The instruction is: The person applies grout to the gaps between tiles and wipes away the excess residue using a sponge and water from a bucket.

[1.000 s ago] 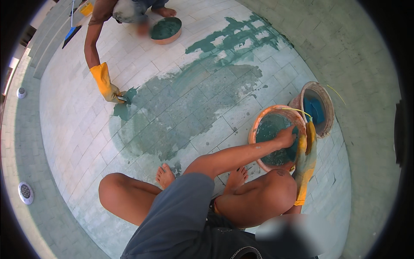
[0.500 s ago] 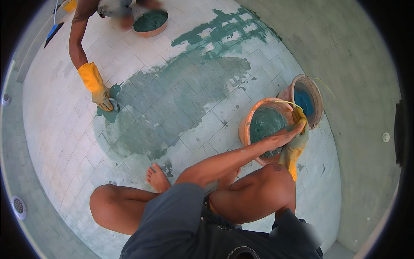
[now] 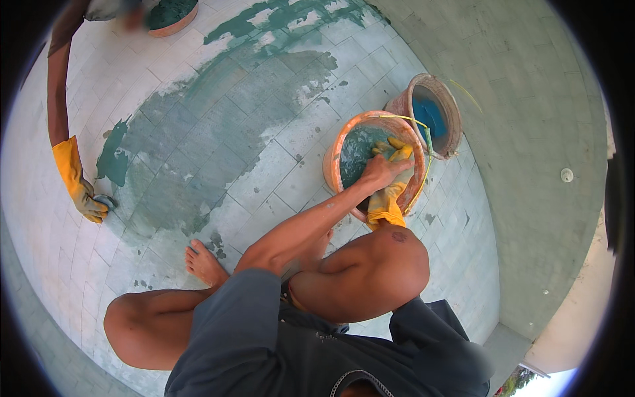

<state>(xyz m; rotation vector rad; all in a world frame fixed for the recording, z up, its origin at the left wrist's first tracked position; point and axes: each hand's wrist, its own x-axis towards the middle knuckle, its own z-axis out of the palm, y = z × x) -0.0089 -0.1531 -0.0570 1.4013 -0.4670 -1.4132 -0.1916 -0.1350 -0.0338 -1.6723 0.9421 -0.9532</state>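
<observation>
Head view is showing me, right of centre in the frame, an orange bucket of green paste standing on the tiled floor. My bare left hand is reaching across into it, fingers curled closed around the cuff end of the yellow glove on my right hand. The gloved right hand is lying inside the bucket against the paste, but I cannot tell whether its fingers are apart or together. A yellow cord is running over the bucket's rim. Just beside it, toward the upper right, a second bucket is holding blue liquid, the two rims almost touching. My knees are filling the lower middle, one bare foot resting on the tiles. A broad green smear is covering the floor through the upper centre. At the left edge, another person's yellow-gloved hand is pressing something small onto the tiles at the smear's edge. A third tub of green paste is sitting at the top.
</observation>
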